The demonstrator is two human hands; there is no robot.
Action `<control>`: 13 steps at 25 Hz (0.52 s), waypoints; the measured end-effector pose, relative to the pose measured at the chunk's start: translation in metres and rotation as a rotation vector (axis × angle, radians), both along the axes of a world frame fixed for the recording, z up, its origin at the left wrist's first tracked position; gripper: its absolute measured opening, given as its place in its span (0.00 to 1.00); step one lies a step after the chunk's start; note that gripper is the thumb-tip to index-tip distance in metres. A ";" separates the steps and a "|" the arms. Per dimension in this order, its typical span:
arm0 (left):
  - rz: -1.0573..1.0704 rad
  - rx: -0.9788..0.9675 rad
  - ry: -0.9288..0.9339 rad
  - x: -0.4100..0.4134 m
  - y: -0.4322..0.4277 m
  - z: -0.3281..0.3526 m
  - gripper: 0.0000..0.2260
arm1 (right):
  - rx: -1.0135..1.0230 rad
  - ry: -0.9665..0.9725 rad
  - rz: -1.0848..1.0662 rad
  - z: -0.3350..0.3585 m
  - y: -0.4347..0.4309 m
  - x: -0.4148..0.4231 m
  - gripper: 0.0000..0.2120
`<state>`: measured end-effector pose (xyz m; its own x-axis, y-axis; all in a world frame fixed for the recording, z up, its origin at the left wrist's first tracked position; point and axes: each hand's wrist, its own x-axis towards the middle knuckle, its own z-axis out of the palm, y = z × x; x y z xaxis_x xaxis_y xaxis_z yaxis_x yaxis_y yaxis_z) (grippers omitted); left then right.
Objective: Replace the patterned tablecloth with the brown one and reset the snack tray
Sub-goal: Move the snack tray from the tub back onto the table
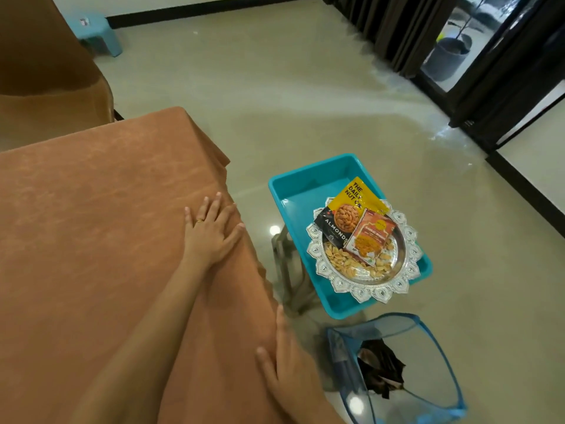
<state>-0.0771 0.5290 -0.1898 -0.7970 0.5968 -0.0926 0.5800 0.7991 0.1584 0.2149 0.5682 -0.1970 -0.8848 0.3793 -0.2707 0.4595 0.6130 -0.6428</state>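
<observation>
On your left, the brown tablecloth point(107, 240) is already spread, and your left hand point(211, 234) and right hand point(287, 362) lie flat on it, fingers straight, gripping nothing, while the snack tray point(411, 249) sits in the blue bin point(305, 185) just beside it, not yet put back.

The tub point(305, 185) is smooth teal plastic. In it, the tray point(409, 258) is shiny embossed metal and the packets point(351, 209) are glossy film. Left of the tub, the cloth point(91, 224) is matt brown fabric. Beneath the tub, the floor point(305, 87) is polished. Beside the tub, the hamper point(434, 356) is sheer blue mesh.
</observation>
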 end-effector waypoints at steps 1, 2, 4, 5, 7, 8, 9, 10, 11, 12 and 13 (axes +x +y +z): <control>0.014 -0.004 -0.010 -0.005 0.004 0.001 0.27 | -0.038 -0.056 -0.030 -0.005 -0.003 0.021 0.40; 0.033 -0.009 -0.027 -0.009 0.010 0.002 0.27 | -0.069 -0.107 -0.060 -0.008 -0.005 0.041 0.41; 0.077 -0.030 -0.062 -0.017 0.022 0.005 0.28 | -0.098 -0.131 -0.077 -0.012 -0.007 0.070 0.41; 0.099 -0.047 -0.079 -0.020 0.029 0.006 0.29 | -0.099 -0.114 -0.070 -0.013 -0.004 0.082 0.39; 0.172 -0.035 -0.115 -0.020 0.045 0.010 0.31 | -0.135 -0.134 -0.069 -0.010 0.010 0.099 0.35; 0.207 0.000 -0.121 -0.016 0.053 0.012 0.31 | -0.189 -0.151 -0.104 -0.005 0.021 0.105 0.29; 0.213 0.055 -0.124 -0.009 0.062 0.012 0.31 | -0.226 -0.177 -0.169 0.003 0.031 0.108 0.22; 0.186 0.122 -0.140 0.002 0.073 0.014 0.30 | -0.246 -0.212 -0.237 0.014 0.046 0.110 0.16; 0.138 0.196 -0.178 0.017 0.085 0.016 0.30 | -0.279 -0.196 -0.310 0.019 0.061 0.110 0.19; 0.092 0.265 -0.249 0.034 0.100 0.014 0.29 | -0.261 -0.128 -0.405 0.016 0.081 0.108 0.27; 0.067 0.319 -0.339 0.053 0.113 0.012 0.28 | -0.215 -0.038 -0.486 0.009 0.105 0.103 0.31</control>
